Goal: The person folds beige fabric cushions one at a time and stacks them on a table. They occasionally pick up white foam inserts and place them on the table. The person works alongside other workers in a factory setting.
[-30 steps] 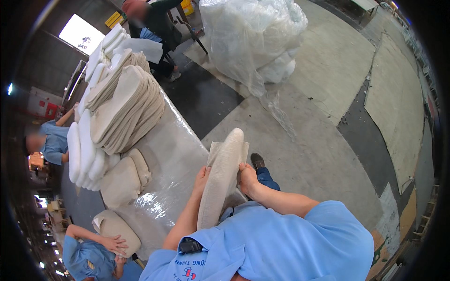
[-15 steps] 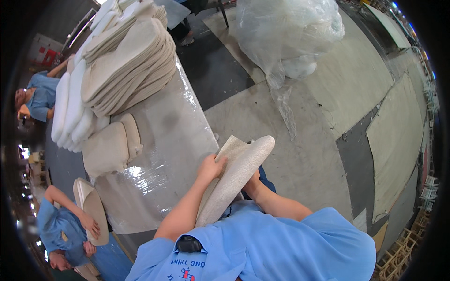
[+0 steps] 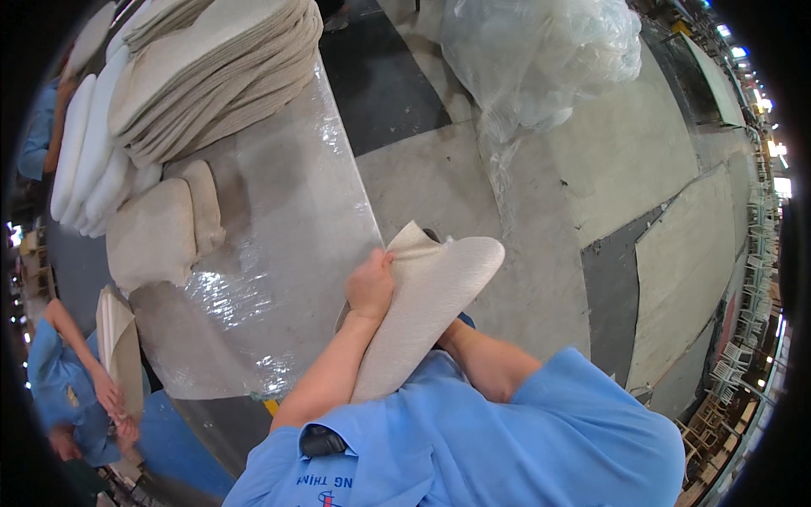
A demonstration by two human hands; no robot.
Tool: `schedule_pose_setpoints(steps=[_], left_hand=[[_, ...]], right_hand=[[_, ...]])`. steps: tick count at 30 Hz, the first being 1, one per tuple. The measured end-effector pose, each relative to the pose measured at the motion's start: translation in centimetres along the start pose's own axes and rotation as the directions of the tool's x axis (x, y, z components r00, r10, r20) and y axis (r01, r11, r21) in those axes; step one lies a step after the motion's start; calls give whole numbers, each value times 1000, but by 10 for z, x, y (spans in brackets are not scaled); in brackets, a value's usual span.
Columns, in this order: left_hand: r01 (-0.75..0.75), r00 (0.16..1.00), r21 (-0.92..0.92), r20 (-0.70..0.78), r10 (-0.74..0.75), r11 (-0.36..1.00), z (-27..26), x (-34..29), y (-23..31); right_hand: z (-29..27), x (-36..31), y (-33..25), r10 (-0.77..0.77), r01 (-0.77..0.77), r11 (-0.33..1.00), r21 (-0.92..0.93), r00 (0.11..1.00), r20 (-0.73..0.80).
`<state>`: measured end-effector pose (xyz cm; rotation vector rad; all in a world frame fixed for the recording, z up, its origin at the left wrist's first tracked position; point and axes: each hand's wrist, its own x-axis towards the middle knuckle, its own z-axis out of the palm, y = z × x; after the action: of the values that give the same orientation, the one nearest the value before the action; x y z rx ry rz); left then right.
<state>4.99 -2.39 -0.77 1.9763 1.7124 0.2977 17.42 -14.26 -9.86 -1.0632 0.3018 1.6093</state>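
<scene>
A long beige fabric piece with a rounded end, like a cushion cover point(image 3: 422, 304), lies slanted in front of my body. At its upper left edge, my left hand point(image 3: 372, 286) is closed on the fabric, thumb on top, and a corner of cloth stands up beside it. My right hand reaches behind the cover from the right. Only its wrist and forearm show, and the fingers are hidden. On the table to my left lie two smaller beige cushion pieces point(image 3: 152, 232), partly overlapping.
The plastic-wrapped table point(image 3: 296, 194) extends to my left. It bears a tall stack of beige fabric pieces point(image 3: 220, 76) and white padded pieces point(image 3: 84, 156). A big clear plastic bag point(image 3: 541, 59) rests on the floor ahead. A co-worker point(image 3: 76, 380) at lower left handles a beige piece.
The cover's broad face has turned more toward me, and its rounded end sits slightly farther right. My left hand still grips its edge. The view has shifted, moving the table and stacks leftward.
</scene>
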Motion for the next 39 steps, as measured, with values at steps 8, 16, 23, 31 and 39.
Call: schedule_pose_setpoints(steps=[8,16,23,31,39], left_hand=[[52,986,25,157,-55,998,-20,14,11],[239,874,-66,449,-185,969,-70,-64,-42],[212,965,87,136,-222,973,-49,-70,-51],[122,944,34,305,-127,992,-48,-43,-56],[-19,827,202,554,-98,979,-6,58,87]], right_hand=[[9,-3,-9,-138,144,970,-194,990,41],[37,-8,-36,-44,67,962,264,995,-93],[-35,32,12,-276,235,721,-652,960,41],[19,22,-27,-194,201,976,82,977,-89],[-3,36,-55,-120,122,982,147,993,-22]])
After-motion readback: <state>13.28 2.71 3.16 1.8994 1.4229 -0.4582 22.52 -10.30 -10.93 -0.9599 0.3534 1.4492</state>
